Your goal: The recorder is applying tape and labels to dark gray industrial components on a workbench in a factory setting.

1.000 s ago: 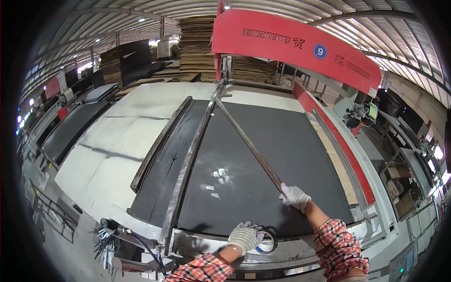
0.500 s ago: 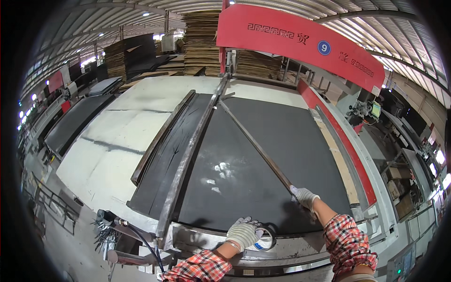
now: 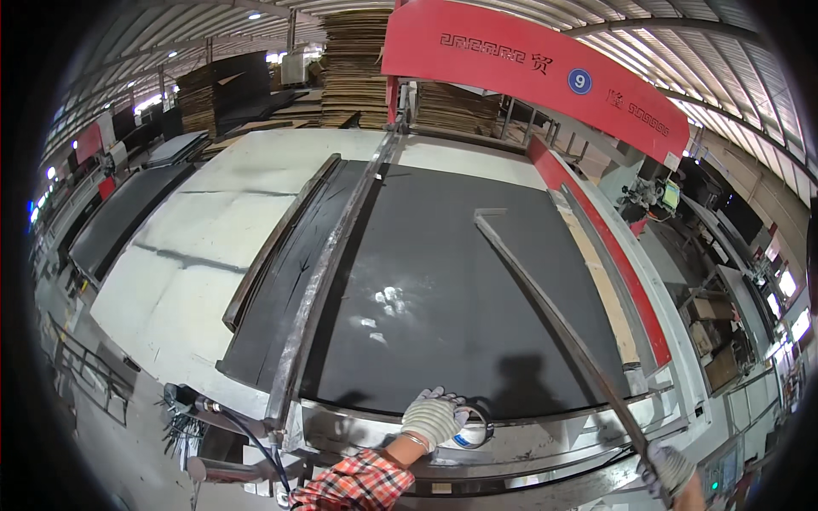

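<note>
My left hand (image 3: 433, 417), in a pale ribbed work glove, is at the front edge of a large dark grey sheet (image 3: 452, 315). It is closed at the side of a roll of tape (image 3: 486, 432), partly hidden by the hand. At the lower right, my gloved right hand (image 3: 671, 470) grips the near end of a long thin metal bar (image 3: 558, 319). The bar slants up and left over the sheet, ending in a short bent tip. Its grip fingers are partly blurred.
A long metal rail (image 3: 328, 285) crosses the sheet left of centre. Narrow dark strips lie left of it on the pale table (image 3: 183, 255). A red overhead beam (image 3: 528, 64) spans the back, with board stacks (image 3: 354, 72) behind. A red side rail (image 3: 622, 285) borders the right.
My right hand has pulled the bar toward me and to the right, so its bent tip has left the rail and lies over the sheet. My left hand stays beside the tape roll.
</note>
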